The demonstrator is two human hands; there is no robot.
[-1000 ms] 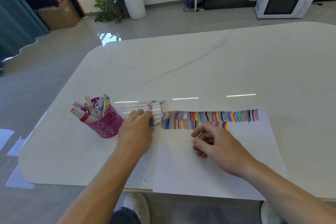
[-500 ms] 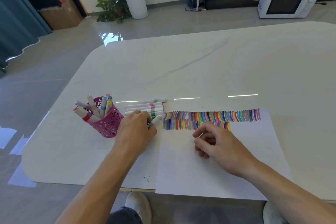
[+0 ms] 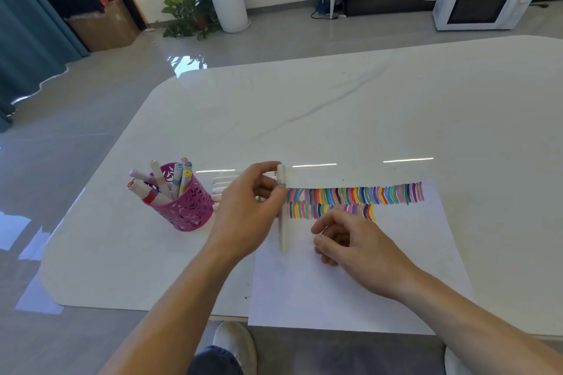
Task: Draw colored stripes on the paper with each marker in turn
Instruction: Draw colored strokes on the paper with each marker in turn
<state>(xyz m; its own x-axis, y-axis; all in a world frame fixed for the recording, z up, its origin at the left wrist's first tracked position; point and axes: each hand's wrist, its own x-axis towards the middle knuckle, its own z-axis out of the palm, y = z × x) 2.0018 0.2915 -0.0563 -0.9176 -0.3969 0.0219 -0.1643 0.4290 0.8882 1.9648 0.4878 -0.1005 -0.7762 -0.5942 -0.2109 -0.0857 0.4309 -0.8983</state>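
A white sheet of paper (image 3: 350, 283) lies on the table with two rows of coloured stripes (image 3: 356, 195) along its far edge. My left hand (image 3: 246, 210) pinches a white marker with a teal band (image 3: 284, 222), lifted and hanging roughly upright over the paper's left edge. A row of white markers (image 3: 222, 184) lies on the table behind that hand, partly hidden by it. My right hand (image 3: 356, 240) rests on the paper just below the stripes, fingers loosely curled and holding nothing.
A pink perforated cup (image 3: 182, 204) with several markers standing in it sits left of the lying markers. The white marble table (image 3: 335, 119) stretches far and to the right. Its near edge runs just under the paper's bottom edge.
My left hand has picked the teal-banded marker out of the lying row and raised it over the paper's left edge. My right hand has stayed in place on the paper.
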